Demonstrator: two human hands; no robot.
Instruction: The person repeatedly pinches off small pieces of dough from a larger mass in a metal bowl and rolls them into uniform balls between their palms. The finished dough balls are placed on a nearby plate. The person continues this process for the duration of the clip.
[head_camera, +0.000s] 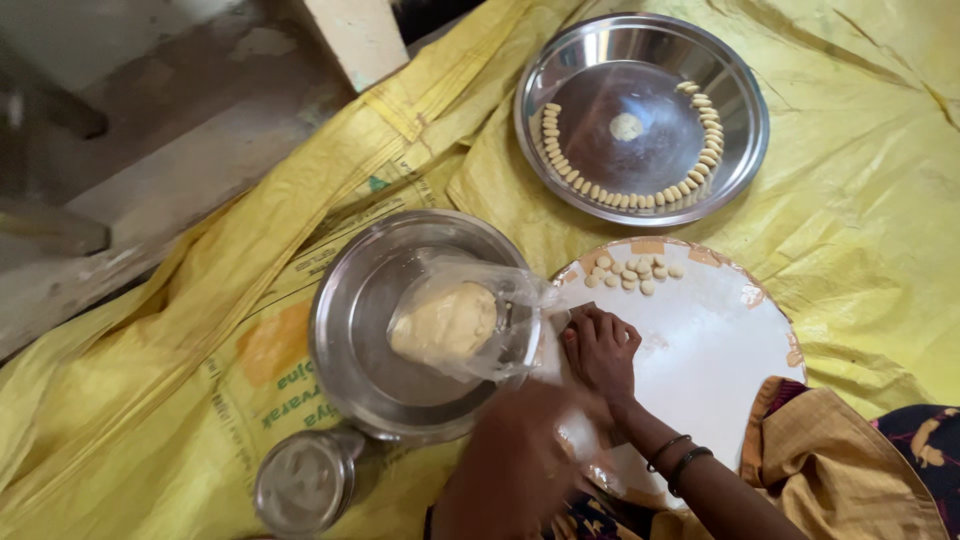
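Beside the round white board (710, 340), a steel bowl (350, 330) holds a plastic-wrapped dough lump (445, 322), its long axis slanting up-right, while the right hand (600, 350) presses curled-together fingers on the board's left edge and the blurred left hand (510, 470), fingers unreadable, hovers below the bowl.

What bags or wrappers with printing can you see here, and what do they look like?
Yellow woven sack: spread flat under everything as a floor cover, with an orange patch and green lettering at lower left.
Clear plastic bag: in the steel bowl, wrapped loosely around a pale dough lump, no print visible.
No signs or screens in view.
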